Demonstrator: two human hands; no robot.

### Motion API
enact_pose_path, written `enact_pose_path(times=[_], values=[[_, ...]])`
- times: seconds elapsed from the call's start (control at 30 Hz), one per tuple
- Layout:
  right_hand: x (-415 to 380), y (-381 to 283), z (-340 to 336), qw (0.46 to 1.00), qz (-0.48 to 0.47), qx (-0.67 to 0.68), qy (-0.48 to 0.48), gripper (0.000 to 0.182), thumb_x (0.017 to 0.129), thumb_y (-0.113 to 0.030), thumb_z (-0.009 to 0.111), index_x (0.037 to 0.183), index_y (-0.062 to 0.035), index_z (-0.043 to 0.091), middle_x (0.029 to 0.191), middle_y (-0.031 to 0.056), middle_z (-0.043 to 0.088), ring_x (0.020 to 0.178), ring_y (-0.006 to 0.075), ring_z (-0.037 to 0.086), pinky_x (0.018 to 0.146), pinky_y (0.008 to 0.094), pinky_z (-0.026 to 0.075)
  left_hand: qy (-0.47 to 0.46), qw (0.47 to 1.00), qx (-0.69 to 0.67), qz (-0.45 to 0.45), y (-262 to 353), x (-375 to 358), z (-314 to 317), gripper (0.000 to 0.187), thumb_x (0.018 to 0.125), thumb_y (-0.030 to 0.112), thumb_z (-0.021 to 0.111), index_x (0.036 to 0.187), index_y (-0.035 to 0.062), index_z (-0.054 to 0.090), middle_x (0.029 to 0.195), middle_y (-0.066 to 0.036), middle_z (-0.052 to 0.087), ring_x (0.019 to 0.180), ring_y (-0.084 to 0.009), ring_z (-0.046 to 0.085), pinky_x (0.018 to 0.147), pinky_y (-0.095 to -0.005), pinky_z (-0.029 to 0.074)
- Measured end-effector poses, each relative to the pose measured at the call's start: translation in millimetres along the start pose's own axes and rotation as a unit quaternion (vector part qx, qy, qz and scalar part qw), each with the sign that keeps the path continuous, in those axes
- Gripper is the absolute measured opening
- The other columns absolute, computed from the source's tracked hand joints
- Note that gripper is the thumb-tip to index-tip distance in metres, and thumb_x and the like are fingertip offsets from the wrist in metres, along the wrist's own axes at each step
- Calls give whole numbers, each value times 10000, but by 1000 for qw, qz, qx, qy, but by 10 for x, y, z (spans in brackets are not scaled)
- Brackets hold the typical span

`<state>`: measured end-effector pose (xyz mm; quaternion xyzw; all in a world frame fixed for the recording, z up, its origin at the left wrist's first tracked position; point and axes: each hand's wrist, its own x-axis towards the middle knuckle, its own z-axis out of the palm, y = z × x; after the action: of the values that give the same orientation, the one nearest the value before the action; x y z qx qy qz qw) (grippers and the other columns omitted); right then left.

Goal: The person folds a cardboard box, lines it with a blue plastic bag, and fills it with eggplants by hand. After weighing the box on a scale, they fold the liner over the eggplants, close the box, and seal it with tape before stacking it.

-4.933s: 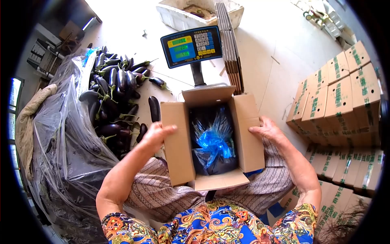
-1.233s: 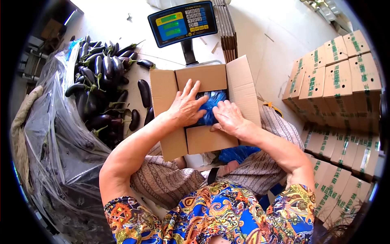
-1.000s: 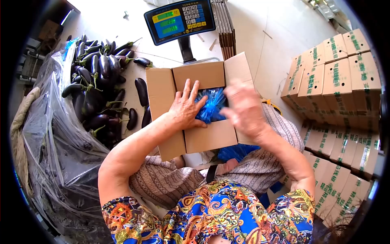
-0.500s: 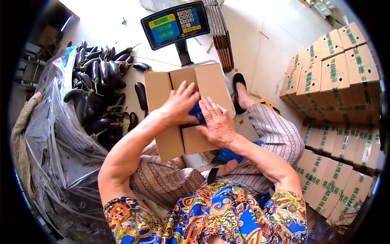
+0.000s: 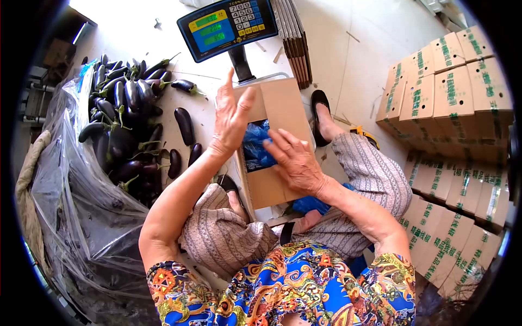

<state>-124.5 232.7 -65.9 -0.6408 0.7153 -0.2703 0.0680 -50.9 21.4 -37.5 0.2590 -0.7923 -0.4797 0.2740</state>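
Pale concrete floor [image 5: 353, 65] spreads under everything, bright with daylight, and a seated person works at a cardboard box [image 5: 277, 141] set on the platform of a scale [image 5: 227, 24] whose blue display head tilts toward them at the far side.

The left hand [image 5: 231, 117] is raised on a bent arm that comes in from the near left, palm turned toward the box, fingers straight and slightly spread, the thumb apart; it lies against the upright left flap and grips nothing. The right hand [image 5: 293, 160] comes from the near right, forearm angled across the lap, and lies flat with fingers apart on the folded right flap, pressing down without closing on anything.

Plain brown corrugated board forms the box, matte and sharp-edged. Between the two hands a gap stays open, showing a crinkled, glossy blue plastic bag [image 5: 255, 146] inside, just left of the right fingertips and just below the left wrist.

Dark purple eggplants [image 5: 130, 114], smooth and long with green stems, are heaped on clear, wrinkled plastic sheeting [image 5: 70, 206] at the left. Printed cartons [image 5: 462, 87] with green lettering are stacked at the right, and flat folded cardboard [image 5: 293, 38] stands on edge beyond the box.
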Motion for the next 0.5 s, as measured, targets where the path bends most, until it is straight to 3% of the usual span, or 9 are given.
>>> enact_pose_path(times=[0.07,0.13,0.17,0.23,0.5], values=[[-22,8,24,996,32,51,62,706,822,-64,660,1475,-58,391,1530,150,373,1388,345,379,1080,459,353,-11,997,73,17,15,10,106,758,966,471,522,1483,-41,310,1505,-264,349,1425,-389,297,1161,-449,224],[-20,-3,72,996,56,35,57,687,830,-46,633,1470,-27,384,1519,175,376,1389,357,372,1099,458,337,-12,983,173,58,-121,15,252,754,953,483,540,1464,-36,345,1488,-264,366,1412,-398,310,1150,-467,230],[-17,-2,87,996,65,25,56,677,834,-38,619,1468,-12,381,1514,187,378,1390,363,368,1108,457,329,-38,945,306,110,-253,-9,358,700,946,440,545,1467,8,370,1517,-220,355,1435,-366,290,1146,-464,240],[-4,43,81,995,72,-2,71,620,839,8,556,1438,31,400,1484,222,397,1382,381,369,1128,454,313,-64,909,382,156,-346,-34,457,688,941,440,561,1464,27,389,1519,-202,362,1433,-354,298,1134,-472,249],[-27,16,155,990,109,-51,72,502,833,5,523,1334,27,508,1440,189,455,1370,346,385,1097,448,321,-77,888,414,186,-452,-67,453,739,937,512,551,1496,68,360,1554,-224,299,1445,-376,277,1139,-491,227]])
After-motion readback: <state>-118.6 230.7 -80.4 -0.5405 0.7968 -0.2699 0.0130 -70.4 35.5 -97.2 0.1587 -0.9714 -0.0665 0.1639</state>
